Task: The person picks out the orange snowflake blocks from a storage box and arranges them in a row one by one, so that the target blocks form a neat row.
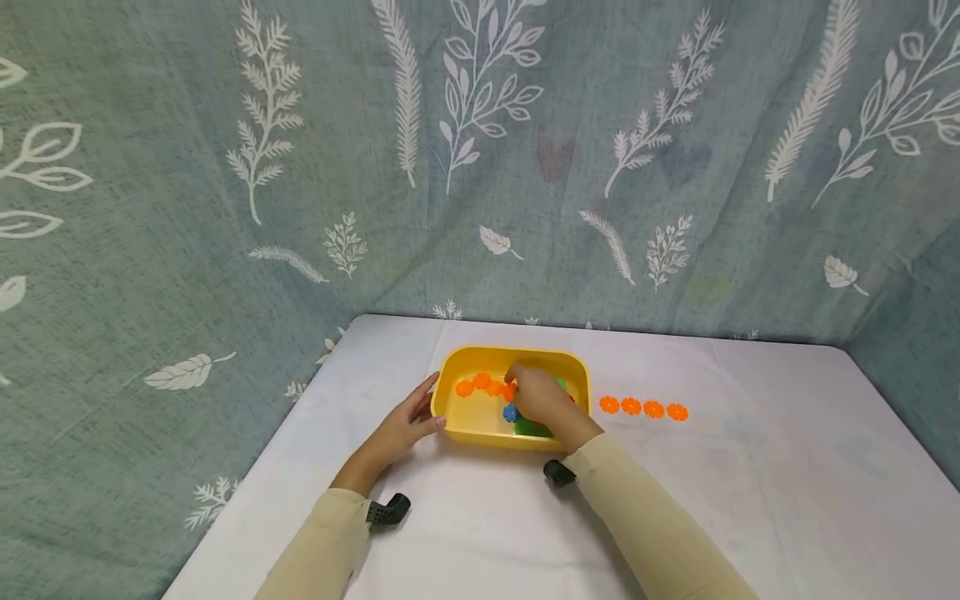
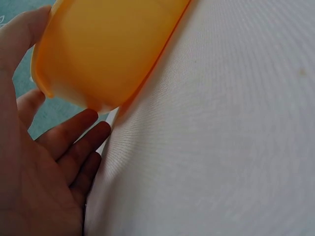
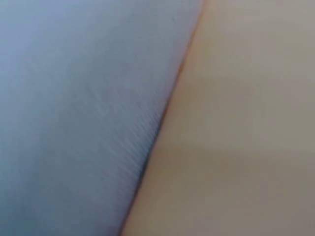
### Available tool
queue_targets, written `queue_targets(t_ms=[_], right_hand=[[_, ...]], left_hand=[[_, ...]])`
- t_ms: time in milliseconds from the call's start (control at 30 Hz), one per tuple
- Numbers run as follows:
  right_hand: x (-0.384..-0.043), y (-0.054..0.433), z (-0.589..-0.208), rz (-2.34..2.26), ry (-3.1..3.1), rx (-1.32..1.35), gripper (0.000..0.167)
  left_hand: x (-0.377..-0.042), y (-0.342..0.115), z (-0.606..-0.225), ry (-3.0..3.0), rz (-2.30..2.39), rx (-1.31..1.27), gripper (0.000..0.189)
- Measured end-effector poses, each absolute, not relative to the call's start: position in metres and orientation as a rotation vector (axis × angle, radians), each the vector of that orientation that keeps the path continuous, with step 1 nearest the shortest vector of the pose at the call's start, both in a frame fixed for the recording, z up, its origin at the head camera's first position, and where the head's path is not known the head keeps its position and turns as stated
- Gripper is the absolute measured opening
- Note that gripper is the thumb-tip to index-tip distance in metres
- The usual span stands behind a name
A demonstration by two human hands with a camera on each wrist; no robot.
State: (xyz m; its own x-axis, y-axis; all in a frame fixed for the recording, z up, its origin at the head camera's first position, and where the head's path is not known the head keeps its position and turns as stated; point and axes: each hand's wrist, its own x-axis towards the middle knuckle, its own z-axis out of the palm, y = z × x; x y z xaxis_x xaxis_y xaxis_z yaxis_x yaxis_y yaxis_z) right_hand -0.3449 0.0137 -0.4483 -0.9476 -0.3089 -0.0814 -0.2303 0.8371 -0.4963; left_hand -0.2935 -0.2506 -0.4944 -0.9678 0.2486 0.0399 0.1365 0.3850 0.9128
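A yellow plastic tub stands on the white-covered table. My left hand rests against its left end, thumb by the near corner and fingers along the outside wall. In the left wrist view the left hand has relaxed, spread fingers touching the tub. My right hand reaches into the tub with bent fingers. Its fingertips are at an orange flower-shaped piece; whether they pinch it is unclear. Left of it lie several orange pieces. A blue piece and green pieces lie near the hand, which partly hides them.
Right of the tub, several orange flower-shaped pieces lie in a row on the white cloth. A leaf-patterned grey-green curtain hangs behind and at both sides. The right wrist view shows only blurred cloth and a beige sleeve.
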Motion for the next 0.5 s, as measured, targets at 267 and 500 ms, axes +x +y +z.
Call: queue_targets(t_ms=[267,500], right_hand=[[-0.345,0.036,-0.442,-0.925,2.746,-0.562,0.028],[-0.337,0.061,-0.424,-0.959,2.705,-0.63,0.027]], left_hand=[[-0.293,-0.249,-0.496,2.541,1.62,0.367,0.078],[-0.293,-0.249,-0.497,2.573,1.598,0.283,0.079]])
